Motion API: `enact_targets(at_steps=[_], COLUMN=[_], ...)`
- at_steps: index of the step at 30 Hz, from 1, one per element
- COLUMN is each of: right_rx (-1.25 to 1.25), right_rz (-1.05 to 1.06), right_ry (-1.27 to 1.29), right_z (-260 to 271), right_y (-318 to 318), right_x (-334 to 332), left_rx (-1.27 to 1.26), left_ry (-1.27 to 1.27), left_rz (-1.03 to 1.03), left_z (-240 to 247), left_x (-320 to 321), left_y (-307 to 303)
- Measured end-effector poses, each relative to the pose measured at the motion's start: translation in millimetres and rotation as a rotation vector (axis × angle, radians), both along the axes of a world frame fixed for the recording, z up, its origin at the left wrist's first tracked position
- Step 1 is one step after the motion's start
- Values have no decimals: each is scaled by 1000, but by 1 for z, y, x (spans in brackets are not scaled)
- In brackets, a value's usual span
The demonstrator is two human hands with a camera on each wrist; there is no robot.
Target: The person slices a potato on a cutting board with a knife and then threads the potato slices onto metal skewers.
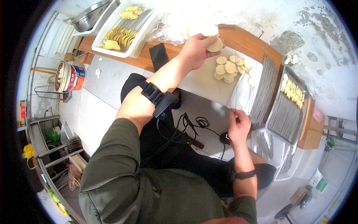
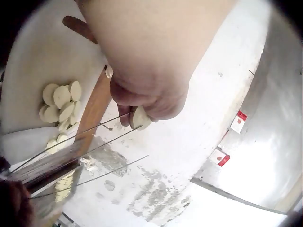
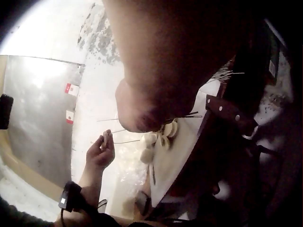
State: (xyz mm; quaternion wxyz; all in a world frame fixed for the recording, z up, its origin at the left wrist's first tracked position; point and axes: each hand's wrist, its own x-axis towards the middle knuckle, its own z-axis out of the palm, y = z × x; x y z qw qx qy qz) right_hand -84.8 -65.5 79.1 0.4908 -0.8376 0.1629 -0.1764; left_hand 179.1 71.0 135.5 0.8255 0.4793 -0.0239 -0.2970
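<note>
My left hand (image 1: 209, 43) is raised over the white cutting board (image 1: 201, 84) and pinches a pale round slice (image 1: 215, 45). In the left wrist view that slice (image 2: 140, 118) sits between the fingertips, with three thin metal skewers (image 2: 94, 142) reaching it. My right hand (image 1: 234, 115) is lower, near my lap, and pinches the near ends of those skewers (image 1: 223, 82). A pile of the same slices (image 1: 229, 68) lies on the board just right of the left hand. In the right wrist view the left hand (image 3: 102, 151) shows small beyond the right hand's knuckles (image 3: 147, 113).
A metal tray (image 1: 287, 108) with bare skewers and some loaded ones lies at right. A white tray (image 1: 123, 30) of skewered slices, a steel bowl (image 1: 89, 16) and a plastic bag (image 1: 179, 22) stand at the back. A phone (image 1: 159, 56) lies beside the board; a tin can (image 1: 69, 76) stands on the floor.
</note>
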Motion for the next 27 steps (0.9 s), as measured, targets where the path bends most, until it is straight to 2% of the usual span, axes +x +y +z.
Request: enact_targets(at_steps=[27], right_rx=[-13], right_rz=[38], right_ry=[-30], right_z=[-3], right_y=[1], right_x=[-3], left_rx=[4], left_ry=[-57], left_rz=[39], left_z=[2], left_x=[5], left_y=[1])
